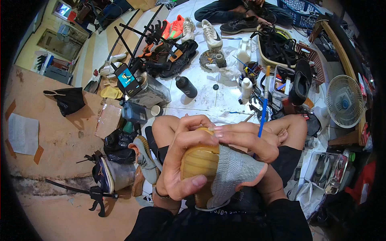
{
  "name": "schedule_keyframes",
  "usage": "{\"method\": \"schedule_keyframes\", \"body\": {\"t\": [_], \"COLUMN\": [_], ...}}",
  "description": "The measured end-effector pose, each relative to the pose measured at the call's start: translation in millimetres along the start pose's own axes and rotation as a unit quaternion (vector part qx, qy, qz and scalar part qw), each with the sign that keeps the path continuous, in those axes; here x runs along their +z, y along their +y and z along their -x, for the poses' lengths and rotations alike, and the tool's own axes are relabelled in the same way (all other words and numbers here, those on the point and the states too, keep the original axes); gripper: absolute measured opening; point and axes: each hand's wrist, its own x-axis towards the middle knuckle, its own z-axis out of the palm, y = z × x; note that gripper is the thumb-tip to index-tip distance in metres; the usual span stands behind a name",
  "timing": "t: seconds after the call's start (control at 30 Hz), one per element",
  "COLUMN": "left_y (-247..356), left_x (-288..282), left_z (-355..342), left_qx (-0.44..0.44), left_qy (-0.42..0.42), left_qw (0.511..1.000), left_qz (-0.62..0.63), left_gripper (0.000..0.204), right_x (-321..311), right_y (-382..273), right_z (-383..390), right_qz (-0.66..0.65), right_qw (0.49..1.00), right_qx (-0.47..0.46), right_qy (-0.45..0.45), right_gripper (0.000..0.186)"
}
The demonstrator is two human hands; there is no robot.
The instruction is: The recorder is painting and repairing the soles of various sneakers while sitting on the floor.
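Note:
A grey knit shoe (pixel 233 170) with a tan-brown rubber sole (pixel 201 160) is held up over my lap. My left hand (pixel 179 152) wraps round its sole from the left, thumb pressed low on it, fingers curled over the top. My right hand (pixel 253 142) is closed on a long blue-handled brush (pixel 263 110), its fingertips pressed on the shoe beside those of my left. The brush stands with bristles upward; its lower end is hidden behind the hand.
Several shoes (pixel 211 34), a phone (pixel 126 79) by a tin (pixel 152 94), a black bottle (pixel 185 86), baskets (pixel 299 12) and a fan (pixel 344 102) surround me. Another person's legs (pixel 207 14) are at the back. Clamps (pixel 96 197) and a grey shoe (pixel 146 156) lie left.

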Motion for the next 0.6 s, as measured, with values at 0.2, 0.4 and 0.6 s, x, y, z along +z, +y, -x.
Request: {"method": "schedule_keyframes", "body": {"t": [0.2,0.4,0.6], "left_y": [-21,-102,-178], "left_x": [-33,-92,-94], "left_z": [22,50,67], "left_qx": [-0.120,-0.197,-0.271], "left_qy": [0.133,0.245,0.194], "left_qw": [0.984,0.942,0.901], "left_qz": [-0.010,0.116,0.279], "left_gripper": [0.057,0.049,0.050], "right_x": [-61,-116,-97], "right_y": [25,75,195], "right_z": [3,-22,-98], "right_qz": [-0.124,-0.105,0.090], "right_qw": [0.980,0.940,0.971], "right_qx": [0.140,0.174,0.216], "right_qy": [-0.065,0.276,0.045], "right_gripper": [0.096,0.056,0.023]}}
